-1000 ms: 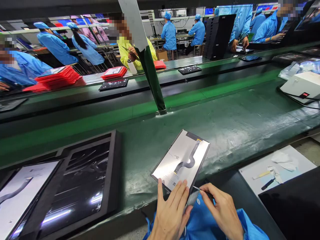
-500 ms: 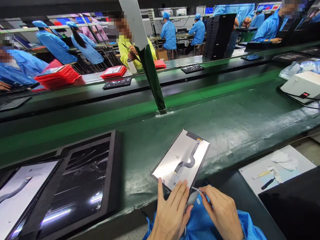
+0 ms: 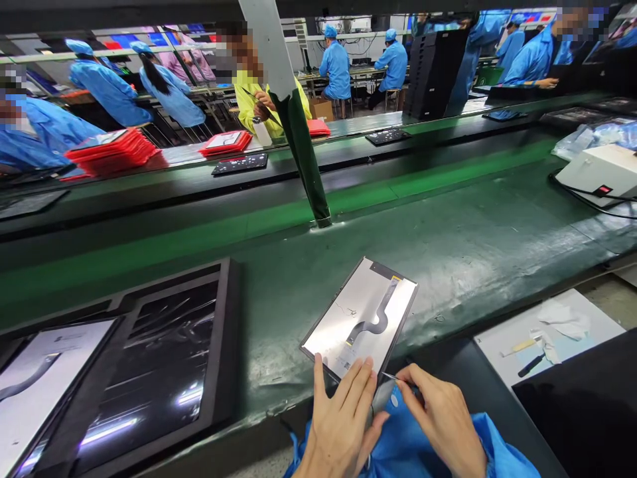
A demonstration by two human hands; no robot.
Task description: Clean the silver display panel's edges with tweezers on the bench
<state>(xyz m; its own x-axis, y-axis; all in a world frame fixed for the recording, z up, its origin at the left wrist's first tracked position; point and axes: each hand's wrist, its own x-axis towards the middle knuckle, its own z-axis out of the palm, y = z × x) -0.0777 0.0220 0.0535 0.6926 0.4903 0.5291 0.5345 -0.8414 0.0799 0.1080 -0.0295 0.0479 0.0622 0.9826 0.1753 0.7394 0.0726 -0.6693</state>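
Through the head camera I see a flat display panel (image 3: pixel 355 302), its silvery back upward and a dark, wavy ribbon cable (image 3: pixel 371 326) across it, set at a slant at the near edge of a green bench (image 3: pixel 462 265). It lies just ahead of my left hand (image 3: pixel 343 418), its near end under the fingertips, and ahead and to the left of my right hand (image 3: pixel 440 411). My left hand is open, palm down, fingers spread over the panel. My right hand has thumb and fingers closed on a thin metal tool (image 3: pixel 389 376), whose tip is at the panel's near right edge; I cannot tell whether it touches. To the left sits a black tray (image 3: pixel 226 345).
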